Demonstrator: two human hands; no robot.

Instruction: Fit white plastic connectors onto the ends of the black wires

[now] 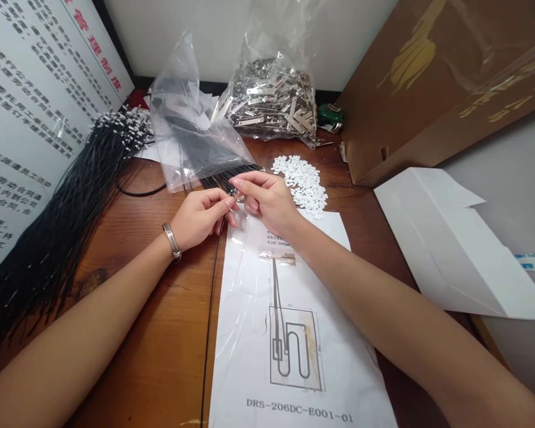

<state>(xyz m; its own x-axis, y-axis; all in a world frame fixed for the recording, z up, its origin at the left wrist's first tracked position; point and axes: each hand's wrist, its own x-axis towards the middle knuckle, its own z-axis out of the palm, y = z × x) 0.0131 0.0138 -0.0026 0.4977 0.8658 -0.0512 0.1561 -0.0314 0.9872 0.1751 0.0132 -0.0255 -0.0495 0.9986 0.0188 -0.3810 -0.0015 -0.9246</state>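
My left hand [198,217], with a metal bracelet [172,242] at its wrist, is closed in a pinch. From its fingers a thin black wire [211,285] runs down across the table toward me. My right hand [270,199] meets it fingertip to fingertip, thumb and forefinger pressed together. A small shiny bit shows between the two hands, too small to name. Just behind the fingers lies a bundle of black wires [223,178], partly under a clear plastic bag [178,131]. Right of my right hand is a pile of small white plastic pieces [301,184].
A printed drawing sheet [294,368] lies below my hands. Behind stands a clear bag of flat metal strips [271,101], beside a green object [330,117]. A large bunch of black wires [66,220] is at left. A brown box [410,89] and white folded card [450,249] are at right.
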